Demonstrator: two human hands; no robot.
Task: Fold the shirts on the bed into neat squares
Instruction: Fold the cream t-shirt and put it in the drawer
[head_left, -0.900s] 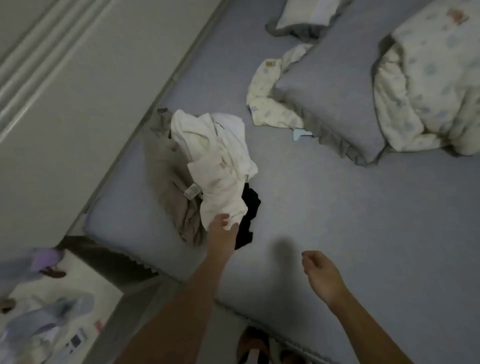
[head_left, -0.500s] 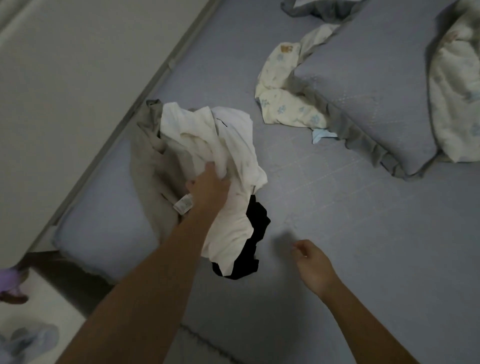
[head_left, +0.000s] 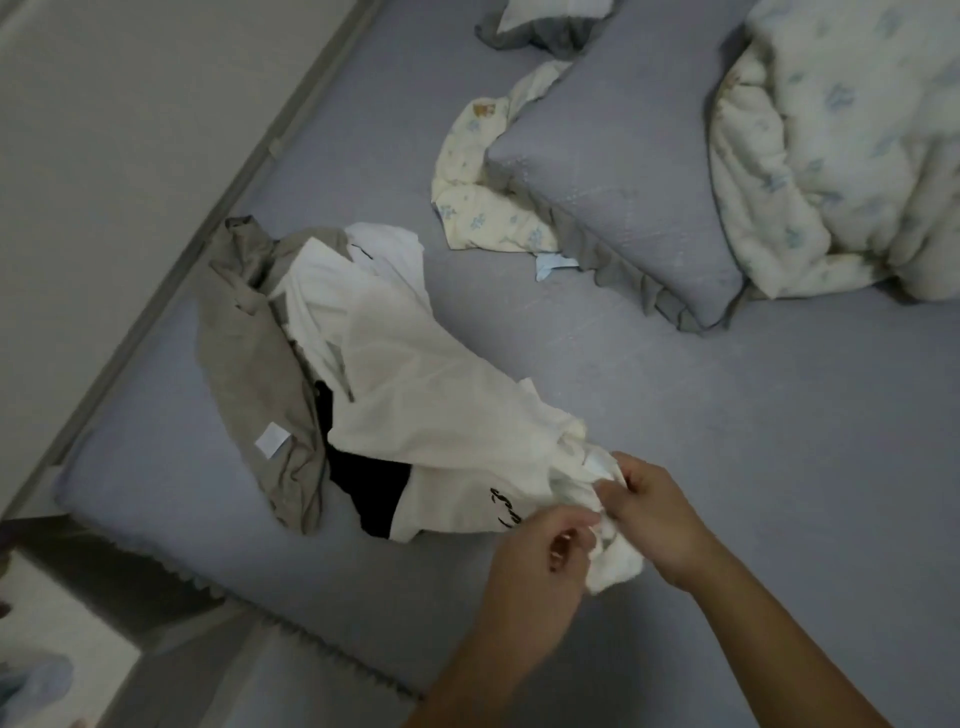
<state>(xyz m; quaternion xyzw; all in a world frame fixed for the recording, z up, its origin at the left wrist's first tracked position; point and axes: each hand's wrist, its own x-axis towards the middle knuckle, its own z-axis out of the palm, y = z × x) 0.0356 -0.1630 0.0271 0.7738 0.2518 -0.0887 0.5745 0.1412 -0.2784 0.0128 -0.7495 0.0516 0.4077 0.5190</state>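
Note:
A white shirt (head_left: 441, 415) with black lettering lies stretched from a clothes pile toward me on the grey bed (head_left: 675, 441). My left hand (head_left: 545, 561) and my right hand (head_left: 649, 514) both pinch its bunched near end, close together. Under it sit a grey-beige shirt (head_left: 249, 374) with a white label, a black garment (head_left: 369, 488), and another white shirt (head_left: 384, 254) at the far end of the pile.
A grey pillow (head_left: 613, 182) lies at the back with a patterned cream cloth (head_left: 478, 208) under it. A cream patterned duvet (head_left: 841, 145) is bunched at the right. The wall (head_left: 104, 130) runs along the bed's left side. The bed's edge (head_left: 311, 644) is near me.
My left hand pulled the white shirt off the pile toward the bed's near edge. My right hand came in and took hold of the same end.

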